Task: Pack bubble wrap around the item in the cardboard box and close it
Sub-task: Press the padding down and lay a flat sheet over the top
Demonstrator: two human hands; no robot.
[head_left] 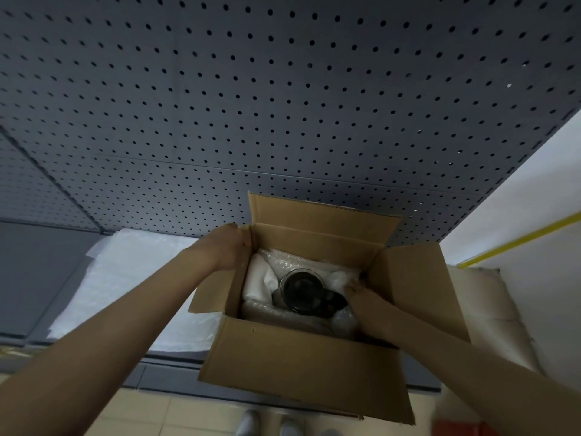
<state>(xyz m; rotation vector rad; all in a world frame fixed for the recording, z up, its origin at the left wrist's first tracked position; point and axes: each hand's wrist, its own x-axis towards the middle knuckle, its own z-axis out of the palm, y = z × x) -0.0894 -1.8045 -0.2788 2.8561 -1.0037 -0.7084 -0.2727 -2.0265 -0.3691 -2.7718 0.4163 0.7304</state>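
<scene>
An open cardboard box (301, 360) stands on the edge of a grey shelf, all its flaps spread outward. Inside lies a dark round glass item (300, 291) with a black handle, ringed by bubble wrap (284, 261) and white foam. My left hand (231, 247) grips the box's left wall at the far left corner, fingers curled over the rim. Reaching down inside the box at its right side, my right hand (366, 302) presses its fingers against the bubble wrap beside the item. Part of the padding under that hand is hidden.
More sheets of bubble wrap and foam (132, 278) lie on the shelf left of the box. A grey pegboard wall (283, 105) rises behind. A beige padded pile (490, 309) sits to the right by a white wall. Shoes (248, 424) show on the tiled floor below.
</scene>
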